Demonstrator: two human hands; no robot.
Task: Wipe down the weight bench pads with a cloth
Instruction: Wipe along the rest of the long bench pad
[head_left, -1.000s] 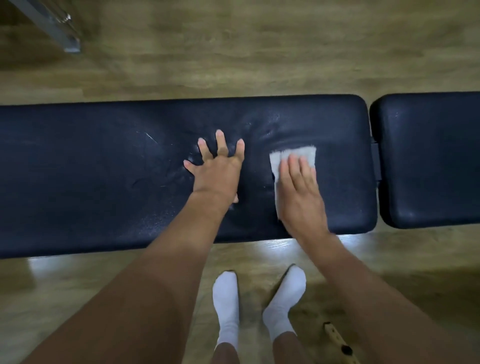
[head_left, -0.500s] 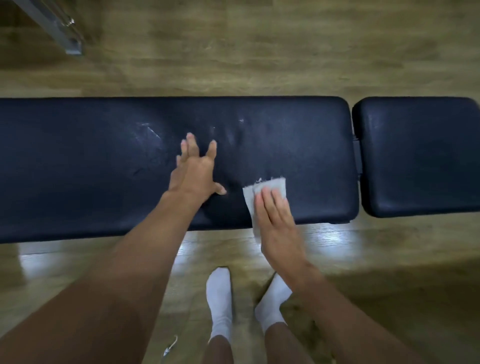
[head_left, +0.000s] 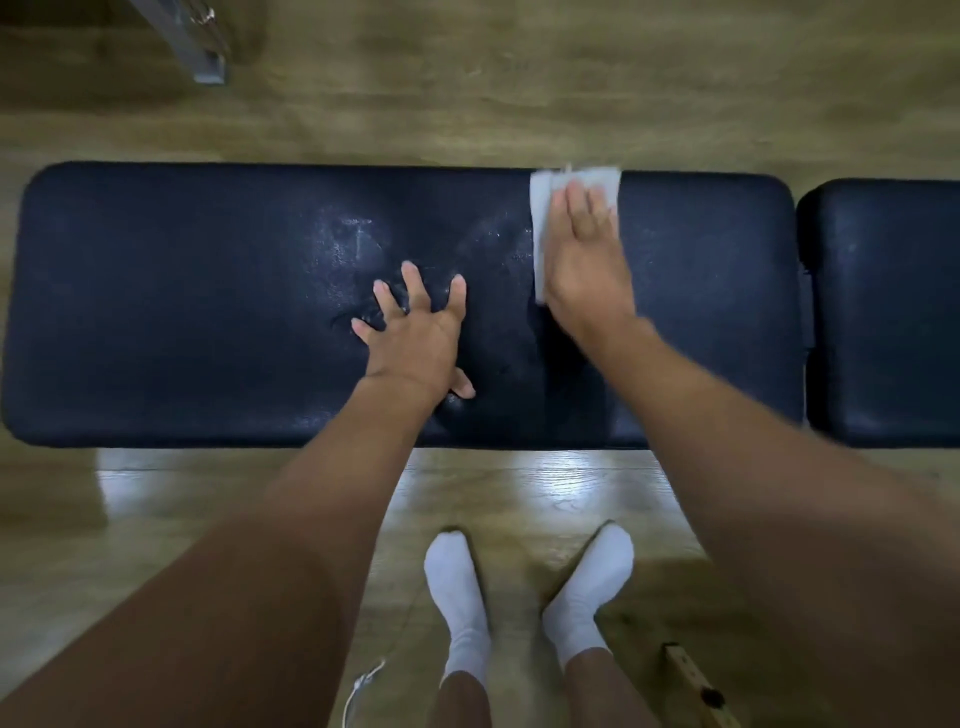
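Note:
A long black bench pad (head_left: 182, 312) runs across the view, with pale wet streaks near its middle. A shorter black pad (head_left: 893, 312) sits to its right, past a narrow gap. My right hand (head_left: 584, 260) lies flat with straight fingers on a white cloth (head_left: 543, 218), pressing it onto the long pad at its far edge. The hand hides most of the cloth. My left hand (head_left: 415, 332) rests on the middle of the long pad with fingers spread.
Wooden floor surrounds the bench. My two feet in white socks (head_left: 457, 592) stand close to the near edge. A metal frame leg (head_left: 200, 52) stands at the far left. A wooden piece (head_left: 696, 686) lies at the bottom right, a thin white cord (head_left: 363, 686) at bottom centre.
My right hand has slid the cloth from the pad's near edge across to its far edge. My left hand stays planted on the pad.

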